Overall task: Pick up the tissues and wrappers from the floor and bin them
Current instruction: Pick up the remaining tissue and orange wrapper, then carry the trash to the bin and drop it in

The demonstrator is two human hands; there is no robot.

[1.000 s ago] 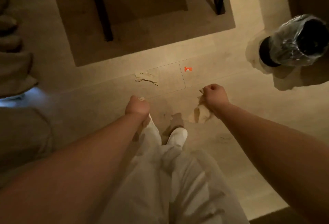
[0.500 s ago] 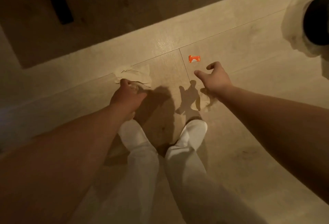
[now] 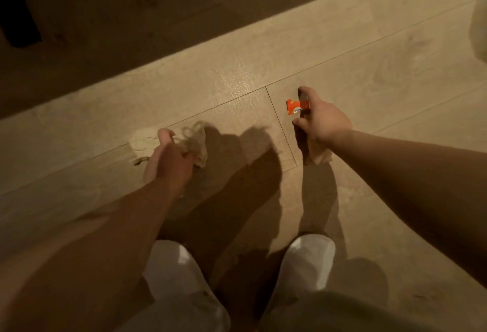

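Note:
A crumpled pale tissue (image 3: 193, 137) lies on the wood floor, and my left hand (image 3: 168, 159) is closed over it with the fingers dug into the paper. Part of the tissue sticks out to the left of the thumb. A small orange wrapper (image 3: 296, 106) lies flat on the floor at the plank seam. My right hand (image 3: 322, 120) is right beside it, thumb and forefinger spread on either side of its right end. Another tissue (image 3: 320, 156) hangs from under that palm, held by the other fingers.
A dark rug (image 3: 158, 15) covers the far floor, with a black furniture leg (image 3: 18, 12) at the top left. A pale blurred edge of the bin liner (image 3: 479, 15) shows at the far right. My white-slippered feet (image 3: 311, 260) stand below the hands.
The view has dropped closer to the floor. My left hand has closed on the floor tissue, and my right hand has moved forward to the orange wrapper. The bin has slid almost out of view.

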